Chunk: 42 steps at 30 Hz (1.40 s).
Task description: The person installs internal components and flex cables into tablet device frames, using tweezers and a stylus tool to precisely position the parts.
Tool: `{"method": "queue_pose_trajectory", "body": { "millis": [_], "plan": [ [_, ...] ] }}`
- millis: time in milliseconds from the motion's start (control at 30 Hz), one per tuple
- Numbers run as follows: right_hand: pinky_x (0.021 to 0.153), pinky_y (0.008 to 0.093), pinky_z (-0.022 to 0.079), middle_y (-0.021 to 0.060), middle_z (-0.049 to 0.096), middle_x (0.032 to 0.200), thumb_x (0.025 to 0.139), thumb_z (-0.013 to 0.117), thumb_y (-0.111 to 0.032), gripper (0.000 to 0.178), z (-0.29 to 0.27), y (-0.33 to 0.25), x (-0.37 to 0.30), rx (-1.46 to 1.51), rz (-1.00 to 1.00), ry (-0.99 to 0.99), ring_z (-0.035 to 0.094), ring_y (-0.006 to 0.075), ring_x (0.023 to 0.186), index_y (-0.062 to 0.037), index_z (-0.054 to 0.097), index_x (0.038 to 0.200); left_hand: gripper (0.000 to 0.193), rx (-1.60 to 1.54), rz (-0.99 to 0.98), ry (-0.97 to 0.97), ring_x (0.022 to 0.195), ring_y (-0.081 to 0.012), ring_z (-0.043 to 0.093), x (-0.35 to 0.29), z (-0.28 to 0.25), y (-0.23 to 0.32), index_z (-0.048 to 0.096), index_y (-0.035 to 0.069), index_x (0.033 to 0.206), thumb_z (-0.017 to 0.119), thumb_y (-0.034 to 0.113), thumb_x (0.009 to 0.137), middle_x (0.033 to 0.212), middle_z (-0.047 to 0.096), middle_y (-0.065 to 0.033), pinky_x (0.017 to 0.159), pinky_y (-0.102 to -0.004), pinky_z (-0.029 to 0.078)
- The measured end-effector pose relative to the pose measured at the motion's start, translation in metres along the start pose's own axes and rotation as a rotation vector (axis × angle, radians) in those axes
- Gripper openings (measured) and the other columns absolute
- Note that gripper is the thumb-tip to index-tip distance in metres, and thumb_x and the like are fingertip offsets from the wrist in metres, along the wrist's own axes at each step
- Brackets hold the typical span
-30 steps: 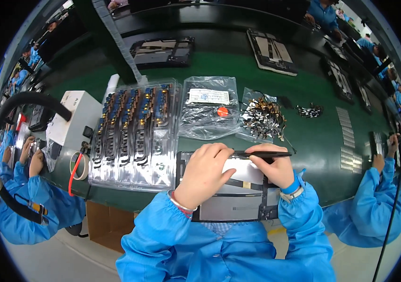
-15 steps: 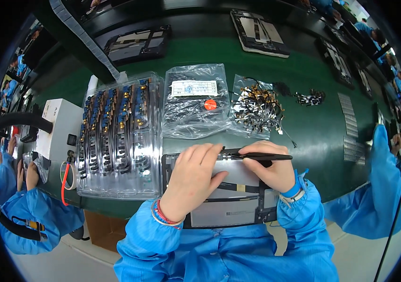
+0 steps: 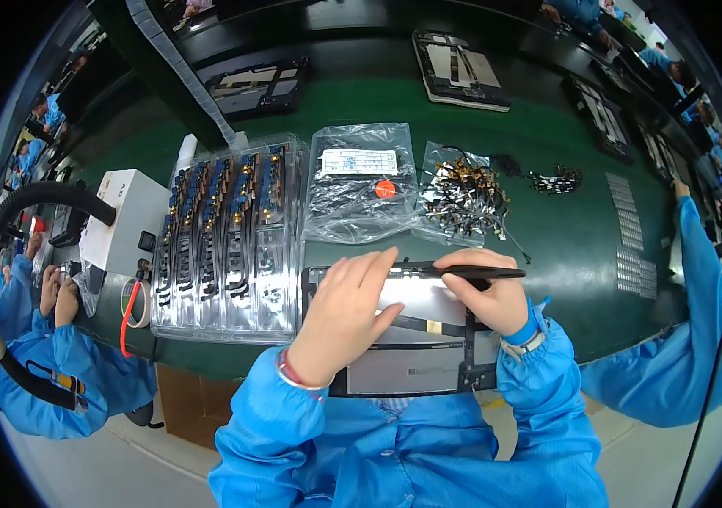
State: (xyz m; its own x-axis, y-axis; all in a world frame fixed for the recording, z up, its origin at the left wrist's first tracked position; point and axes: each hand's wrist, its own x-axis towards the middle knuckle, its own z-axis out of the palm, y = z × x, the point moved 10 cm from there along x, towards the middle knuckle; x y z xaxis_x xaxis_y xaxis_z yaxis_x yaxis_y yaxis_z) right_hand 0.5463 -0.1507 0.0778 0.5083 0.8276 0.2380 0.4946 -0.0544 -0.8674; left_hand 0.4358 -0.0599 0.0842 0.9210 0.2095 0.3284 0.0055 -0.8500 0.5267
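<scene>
An opened tablet (image 3: 403, 372) lies in front of me, its grey inner panel, ribbon cable and black frame exposed. My left hand (image 3: 344, 317) rests over its left part, fingers stretched toward the top edge and thumb apart, so it is open. Between the thumb and fingers of my right hand (image 3: 488, 292) is a pair of black tweezers (image 3: 496, 273). They lie almost level along the tablet's top edge, pointing left. Their tips and the small parts there are partly hidden by my fingers.
Left of the tablet stands a clear tray (image 3: 225, 326) of cable parts. Beyond lie a plastic bag (image 3: 361, 203), a pile of small cables (image 3: 467, 199) and a smaller cable bunch (image 3: 556, 179). Silvery strips (image 3: 628, 224) lie right; another tablet (image 3: 462, 72) sits farther back. Co-workers flank me.
The whole view has shifted slightly, with the tray and bag appearing farther right. Both hands stay at the tablet's top edge, the tweezers still in my right hand.
</scene>
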Motion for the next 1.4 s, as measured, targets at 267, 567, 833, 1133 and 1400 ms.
{"method": "queue_pose_trajectory", "body": {
  "millis": [267, 567, 833, 1133, 1400],
  "plan": [
    [0.065, 0.0279, 0.043, 0.014, 0.06, 0.092, 0.063, 0.046, 0.006, 0.02, -0.072, -0.007, -0.103, -0.239, 0.272, 0.274, 0.057, 0.0218, 0.074, -0.0004, 0.055, 0.08, 0.054, 0.031, -0.331, 0.006, 0.1, -0.0342, 0.052, -0.118, -0.051, 0.009, 0.05, -0.002, 0.116, 0.072, 0.015, 0.069, 0.11, 0.054, -0.017, 0.086, -0.039, 0.044],
    [0.064, 0.0296, 0.045, 0.0111, 0.051, 0.1, 0.048, 0.082, -0.009, 0.087, -0.023, 0.005, -0.134, -0.457, 0.247, 0.0, 0.053, 0.0223, 0.08, -0.0016, 0.044, 0.126, 0.052, 0.013, -0.441, 0.199, 0.092, -0.0323, 0.055, -0.152, -0.039, -0.015, 0.053, -0.004, 0.111, 0.075, 0.015, 0.068, 0.102, 0.057, -0.0183, 0.078, -0.0368, 0.047],
    [0.059, 0.0282, 0.045, 0.0133, 0.057, 0.097, 0.063, 0.076, -0.015, 0.059, -0.04, -0.028, -0.137, -0.556, 0.176, 0.19, 0.057, 0.0229, 0.076, 0.0004, 0.052, 0.115, 0.016, 0.252, -0.432, 0.025, 0.077, -0.0277, 0.061, -0.068, -0.111, -0.014, 0.063, 0.002, 0.085, 0.066, 0.013, 0.073, 0.085, 0.063, -0.0155, 0.065, -0.0367, 0.048],
    [0.062, 0.0293, 0.046, 0.0128, 0.062, 0.075, 0.077, 0.054, -0.002, 0.019, -0.036, -0.075, -0.156, -0.349, 0.006, 0.394, 0.059, 0.0231, 0.067, 0.0004, 0.062, 0.094, 0.013, 0.746, -0.213, 0.071, 0.084, -0.0269, 0.059, 0.09, -0.094, -0.172, 0.068, 0.012, 0.079, 0.066, 0.023, 0.072, 0.084, 0.059, -0.0075, 0.07, -0.0381, 0.049],
    [0.063, 0.0242, 0.044, 0.0118, 0.063, 0.082, 0.084, 0.048, -0.002, 0.017, -0.015, -0.073, -0.142, -0.027, 0.1, 0.318, 0.055, 0.0146, 0.064, 0.0045, 0.061, 0.092, 0.013, 0.239, -0.2, 0.346, 0.069, -0.0262, 0.063, 0.079, -0.151, -0.123, 0.063, 0.005, 0.08, 0.068, 0.012, 0.071, 0.082, 0.063, -0.0087, 0.063, -0.0337, 0.05]
  ]
}}
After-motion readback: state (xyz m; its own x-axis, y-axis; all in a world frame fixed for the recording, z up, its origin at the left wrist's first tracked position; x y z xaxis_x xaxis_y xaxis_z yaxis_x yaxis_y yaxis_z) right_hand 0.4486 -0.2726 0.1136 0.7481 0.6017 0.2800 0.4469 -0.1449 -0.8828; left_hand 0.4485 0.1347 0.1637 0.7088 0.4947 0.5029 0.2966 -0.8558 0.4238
